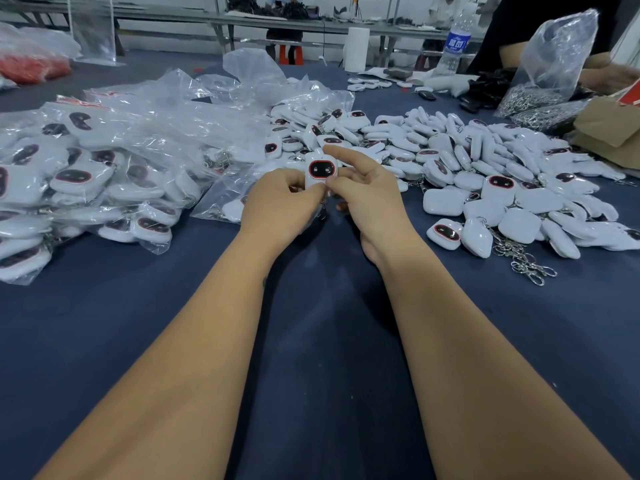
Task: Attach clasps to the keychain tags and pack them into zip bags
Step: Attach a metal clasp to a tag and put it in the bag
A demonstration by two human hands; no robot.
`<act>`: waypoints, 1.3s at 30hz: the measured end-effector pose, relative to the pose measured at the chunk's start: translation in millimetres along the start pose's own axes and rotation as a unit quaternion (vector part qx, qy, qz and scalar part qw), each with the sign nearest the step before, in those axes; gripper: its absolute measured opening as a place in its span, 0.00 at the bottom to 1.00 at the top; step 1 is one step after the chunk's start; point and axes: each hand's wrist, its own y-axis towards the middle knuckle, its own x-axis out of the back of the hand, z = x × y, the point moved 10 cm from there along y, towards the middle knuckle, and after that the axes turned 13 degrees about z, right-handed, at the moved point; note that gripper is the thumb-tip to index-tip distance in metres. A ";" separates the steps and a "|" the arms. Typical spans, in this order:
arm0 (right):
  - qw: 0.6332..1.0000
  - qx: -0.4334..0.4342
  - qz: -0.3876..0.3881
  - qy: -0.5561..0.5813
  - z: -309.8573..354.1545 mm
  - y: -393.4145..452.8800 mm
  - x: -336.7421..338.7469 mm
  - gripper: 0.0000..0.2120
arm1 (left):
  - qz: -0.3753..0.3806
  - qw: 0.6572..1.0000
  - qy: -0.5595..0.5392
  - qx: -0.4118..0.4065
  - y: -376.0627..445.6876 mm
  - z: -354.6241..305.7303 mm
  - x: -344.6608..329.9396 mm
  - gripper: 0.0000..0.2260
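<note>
left hand (281, 192) and right hand (360, 194) together pinch one keychain tag (320, 170) upright above the dark blue table (322, 341); right forefinger extended. tag: white rounded body, black oval face ringed in red. loose tags (485, 174) heaped far right; bagged tags (86, 174) piled left.

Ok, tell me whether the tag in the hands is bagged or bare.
Bare. The tag is held upright between both hands, face unobscured, no plastic over it.
</note>
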 end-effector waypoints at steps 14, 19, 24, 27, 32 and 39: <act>0.999 -0.019 -0.029 0.021 -1.2 -0.2 4.5 0.16 | 0.018 0.999 0.043 -0.021 0.3 -7.3 -2.2 0.19; 0.999 -0.013 -0.034 0.014 -0.6 -0.3 5.5 0.16 | 0.021 0.998 0.060 -0.024 -0.3 -8.2 -3.2 0.20; 0.999 -0.016 -0.044 0.007 -1.8 -0.4 7.1 0.15 | 0.030 0.998 0.048 -0.009 -0.4 -6.7 -5.7 0.17; 0.998 -0.023 -0.045 0.028 -3.7 0.0 6.4 0.12 | 0.021 1.000 0.011 0.000 -1.2 -5.0 -4.2 0.13; 0.998 -0.028 -0.055 0.020 -2.4 -1.2 9.0 0.10 | 0.025 0.996 -0.081 0.020 -4.2 -2.2 -4.3 0.08; 0.999 -0.032 -0.037 -0.009 -3.5 0.9 5.9 0.10 | 0.011 0.992 -0.126 0.001 -2.1 -0.8 0.2 0.08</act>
